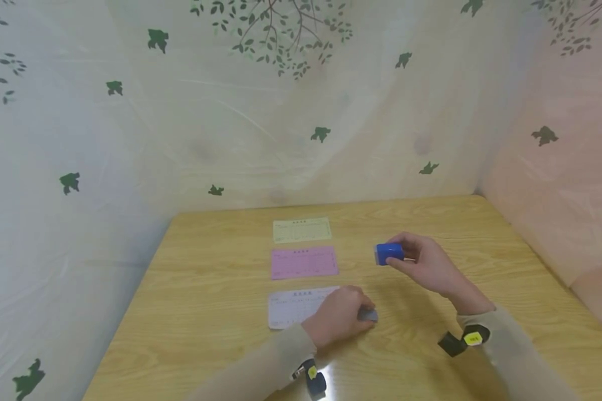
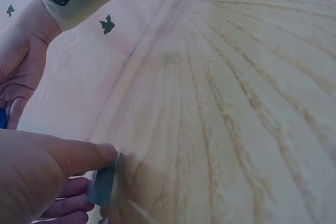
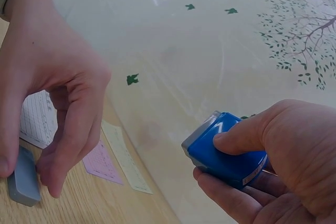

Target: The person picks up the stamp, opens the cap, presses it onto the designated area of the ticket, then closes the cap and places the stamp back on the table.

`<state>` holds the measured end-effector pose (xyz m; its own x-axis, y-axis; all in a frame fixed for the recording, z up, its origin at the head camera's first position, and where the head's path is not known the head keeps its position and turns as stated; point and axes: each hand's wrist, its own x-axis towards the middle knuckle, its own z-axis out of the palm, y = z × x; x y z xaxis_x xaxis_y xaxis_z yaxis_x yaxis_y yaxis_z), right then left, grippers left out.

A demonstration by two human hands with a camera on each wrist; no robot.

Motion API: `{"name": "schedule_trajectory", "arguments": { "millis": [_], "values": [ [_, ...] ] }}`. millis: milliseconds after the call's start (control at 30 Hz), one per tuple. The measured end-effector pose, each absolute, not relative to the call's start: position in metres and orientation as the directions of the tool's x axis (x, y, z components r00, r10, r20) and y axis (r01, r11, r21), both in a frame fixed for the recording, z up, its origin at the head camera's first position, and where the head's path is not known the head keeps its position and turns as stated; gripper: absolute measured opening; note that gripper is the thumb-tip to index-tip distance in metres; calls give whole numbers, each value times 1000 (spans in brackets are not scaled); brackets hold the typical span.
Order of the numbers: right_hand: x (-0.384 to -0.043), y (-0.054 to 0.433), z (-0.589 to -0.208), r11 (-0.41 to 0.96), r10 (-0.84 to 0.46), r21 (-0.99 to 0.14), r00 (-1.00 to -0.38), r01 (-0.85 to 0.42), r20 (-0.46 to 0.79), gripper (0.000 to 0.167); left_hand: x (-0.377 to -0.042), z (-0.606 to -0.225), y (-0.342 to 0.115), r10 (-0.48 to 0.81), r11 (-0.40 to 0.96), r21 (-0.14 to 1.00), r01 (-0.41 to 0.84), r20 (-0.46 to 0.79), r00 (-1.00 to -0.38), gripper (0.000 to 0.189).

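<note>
My right hand holds a blue self-inking stamp above the right side of the table, thumb on one face and fingers under it. The stamp's grey, partly clear end points left in the head view. Low over the table, my left hand has its thumb and fingers around a small grey rectangular cap, which is right at the wood surface. Under the left hand and wrist lies the right part of a white printed slip.
Beyond the white slip lie a pink slip and a yellow slip, in a column going back. The wooden table meets a pale curtain with green leaf prints behind it, and more curtain at the right.
</note>
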<state>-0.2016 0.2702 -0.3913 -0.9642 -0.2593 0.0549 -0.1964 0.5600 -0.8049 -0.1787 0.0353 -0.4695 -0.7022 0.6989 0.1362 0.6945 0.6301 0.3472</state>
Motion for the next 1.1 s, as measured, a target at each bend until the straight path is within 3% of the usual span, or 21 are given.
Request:
{"name": "schedule_trajectory", "arguments": {
  "millis": [200, 400, 800, 1100],
  "values": [
    [-200, 267, -391, 569, -257, -801, -965, -188, 44, 30, -181, -467, 26, 662, 639, 423, 642, 122, -739, 40],
    [-200, 264, -392, 567, -261, -799, -964, -200, 56, 29, -180, -466, 14, 577, 647, 563, 514, 80, -813, 49],
    [-198, 259, -394, 564, -265, -795, -961, -222, 79, 28, -196, -460, -26, 515, 606, 592, 532, 218, -829, 42],
    [-198, 258, -393, 576, -263, -788, -962, -218, 74, 28, -230, -444, -70, 343, 694, 601, 397, 209, -916, 46]
  ]
}}
